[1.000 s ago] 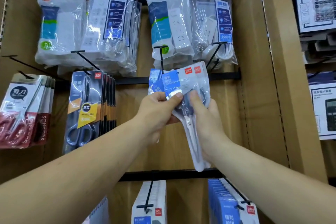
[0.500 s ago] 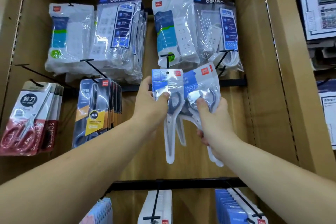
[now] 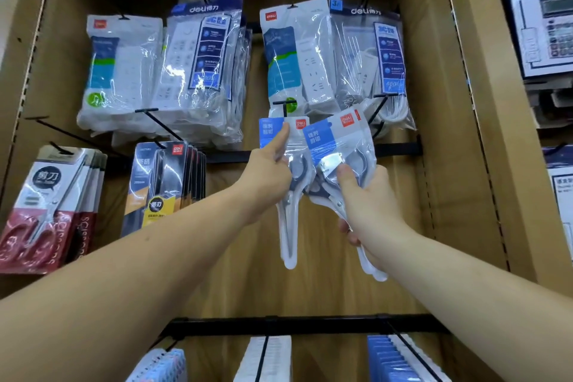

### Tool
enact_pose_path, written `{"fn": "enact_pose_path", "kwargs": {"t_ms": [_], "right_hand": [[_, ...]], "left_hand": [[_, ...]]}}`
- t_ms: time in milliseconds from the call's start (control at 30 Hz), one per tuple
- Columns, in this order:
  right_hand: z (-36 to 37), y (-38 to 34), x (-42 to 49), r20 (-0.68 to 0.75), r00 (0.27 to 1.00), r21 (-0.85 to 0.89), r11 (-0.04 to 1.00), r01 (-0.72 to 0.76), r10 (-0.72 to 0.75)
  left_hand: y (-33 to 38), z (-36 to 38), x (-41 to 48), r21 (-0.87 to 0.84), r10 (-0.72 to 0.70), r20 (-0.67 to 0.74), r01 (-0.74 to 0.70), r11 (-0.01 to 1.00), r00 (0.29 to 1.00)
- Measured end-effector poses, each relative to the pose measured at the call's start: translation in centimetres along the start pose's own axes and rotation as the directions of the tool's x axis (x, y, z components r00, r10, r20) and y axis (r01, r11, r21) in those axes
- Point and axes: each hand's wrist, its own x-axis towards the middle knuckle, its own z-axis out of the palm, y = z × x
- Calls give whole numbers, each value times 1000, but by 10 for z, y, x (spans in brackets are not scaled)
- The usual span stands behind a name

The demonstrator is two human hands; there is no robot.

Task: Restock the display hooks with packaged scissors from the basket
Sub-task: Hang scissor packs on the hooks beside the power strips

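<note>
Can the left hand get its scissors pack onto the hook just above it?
Probably yes: the left hand grips its scissors pack near the top, just below the hook, nothing between them. The right hand holds a second pack off to the side.

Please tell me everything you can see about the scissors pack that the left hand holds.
The scissors pack is a clear plastic sleeve with a blue-and-white header and a red logo, grey handles inside, tapering to a white point. It is held upright, tip down, its top close to a black hook. The left hand grips its upper part, forefinger up on the header.
</note>
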Motion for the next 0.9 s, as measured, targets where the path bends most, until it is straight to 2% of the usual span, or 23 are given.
{"fn": "enact_pose_path", "kwargs": {"t_ms": [267, 467, 700, 900], "right_hand": [[-5, 12, -2, 5, 1000, 22, 1000, -11, 11], [-9, 16, -4, 4, 1000, 19, 999, -26, 26], [-12, 18, -5, -20, 1000, 60, 998, 26, -25], [-3, 24, -1, -21, 998, 71, 996, 62, -61]], "left_hand": [[7, -2, 7, 92, -22, -25, 25, 995, 999], [-11, -3, 2, 93, -38, -19, 40, 995, 999], [-5, -2, -1, 25, 83, -77, -82, 996, 994], [5, -5, -4, 35, 5, -71, -2, 999, 997]]}}
